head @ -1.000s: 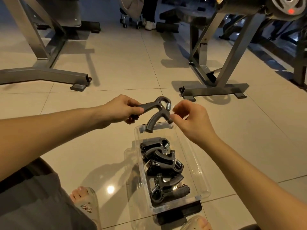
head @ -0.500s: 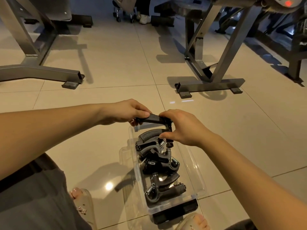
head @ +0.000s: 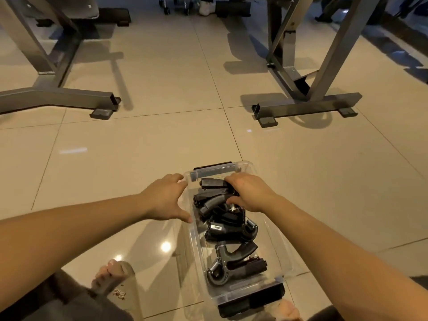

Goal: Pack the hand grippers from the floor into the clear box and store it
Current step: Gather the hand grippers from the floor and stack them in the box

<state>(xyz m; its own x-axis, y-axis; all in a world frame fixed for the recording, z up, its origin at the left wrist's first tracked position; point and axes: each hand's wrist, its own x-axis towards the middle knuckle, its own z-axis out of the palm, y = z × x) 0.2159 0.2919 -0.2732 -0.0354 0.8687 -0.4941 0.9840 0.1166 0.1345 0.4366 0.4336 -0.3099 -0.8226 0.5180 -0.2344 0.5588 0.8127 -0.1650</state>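
Nearest us, our sandalled foot stands on the tiled floor, just left of the clear box. The hand grippers lie in a row inside it, from near end to far. Our left hand is released, its fingers spread against the box's left wall. Our right hand reaches inside, fingers curled over the farthest hand gripper, grasping it. Beyond, metal frames stand on the floor, left and right.
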